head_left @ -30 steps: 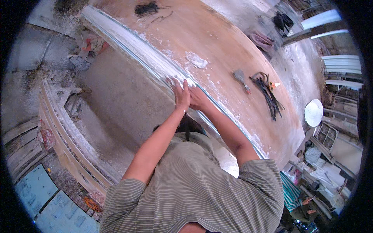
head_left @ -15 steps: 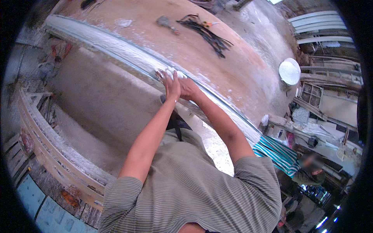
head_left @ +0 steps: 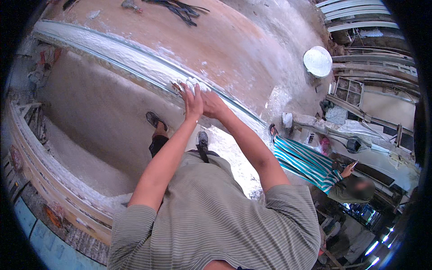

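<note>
Both hands meet on a long, narrow mould with raised edges and a coating of wet white plaster. My left hand has its fingers stretched forward, smeared white at the tips. Pressed against its side is my right hand; its fingertips are lost in a white clump of plaster at the front of the hands. Whether that hand grips the clump cannot be seen. The mould slants across the edge of a broad brown worktop, and plaster smears lie beside it.
Black strips lie on the worktop's far side. A round white basin stands to the right. Another person in striped teal trousers is at the right, holding a small object. A wooden frame curves along the lower left.
The view has shifted, so worktop and basin appear further left and higher. My hands remain together on the mould. My feet and the other person's raised hand now show.
</note>
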Tool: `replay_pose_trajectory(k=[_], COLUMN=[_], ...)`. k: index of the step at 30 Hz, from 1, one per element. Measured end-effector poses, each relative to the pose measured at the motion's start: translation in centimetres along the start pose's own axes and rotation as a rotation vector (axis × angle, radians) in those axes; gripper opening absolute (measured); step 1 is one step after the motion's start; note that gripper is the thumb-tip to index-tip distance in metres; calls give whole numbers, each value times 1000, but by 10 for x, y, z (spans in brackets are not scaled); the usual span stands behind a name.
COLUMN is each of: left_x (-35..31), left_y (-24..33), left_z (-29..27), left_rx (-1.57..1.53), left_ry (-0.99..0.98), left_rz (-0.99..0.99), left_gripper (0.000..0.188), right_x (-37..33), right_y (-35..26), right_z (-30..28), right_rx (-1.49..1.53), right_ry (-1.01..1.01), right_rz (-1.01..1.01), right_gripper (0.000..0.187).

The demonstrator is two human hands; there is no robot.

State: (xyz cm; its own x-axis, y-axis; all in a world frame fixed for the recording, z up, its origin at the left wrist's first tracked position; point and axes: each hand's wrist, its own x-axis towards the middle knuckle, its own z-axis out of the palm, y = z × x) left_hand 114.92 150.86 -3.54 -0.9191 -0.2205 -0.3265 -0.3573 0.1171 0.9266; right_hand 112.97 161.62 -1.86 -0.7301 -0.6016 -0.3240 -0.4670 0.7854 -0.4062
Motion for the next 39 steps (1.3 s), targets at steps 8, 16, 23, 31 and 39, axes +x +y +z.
replay_pose_trajectory(k=[8,16,23,31,39], left_x=[-132,-150,-118,-125,-123], left_y=[-16,-8,5,24,19], left_z=[104,97,47,35,18], left_rx=[53,-35,-336,-297,-312], left_ry=[-80,-25,174,246,244], left_rz=[88,146,84,115,43], left_gripper=[86,82,80,81,82], right_x=[-167,-279,-206,-207,-331], right_y=[78,79,51,94,130], right_z=[38,43,40,61,84], right_rx=[-58,-116,-171,-332,-364], right_ry=[-19,22,56,26,-3], right_rz=[7,128,-94,-267,-29], right_gripper=[24,18,15,20,22])
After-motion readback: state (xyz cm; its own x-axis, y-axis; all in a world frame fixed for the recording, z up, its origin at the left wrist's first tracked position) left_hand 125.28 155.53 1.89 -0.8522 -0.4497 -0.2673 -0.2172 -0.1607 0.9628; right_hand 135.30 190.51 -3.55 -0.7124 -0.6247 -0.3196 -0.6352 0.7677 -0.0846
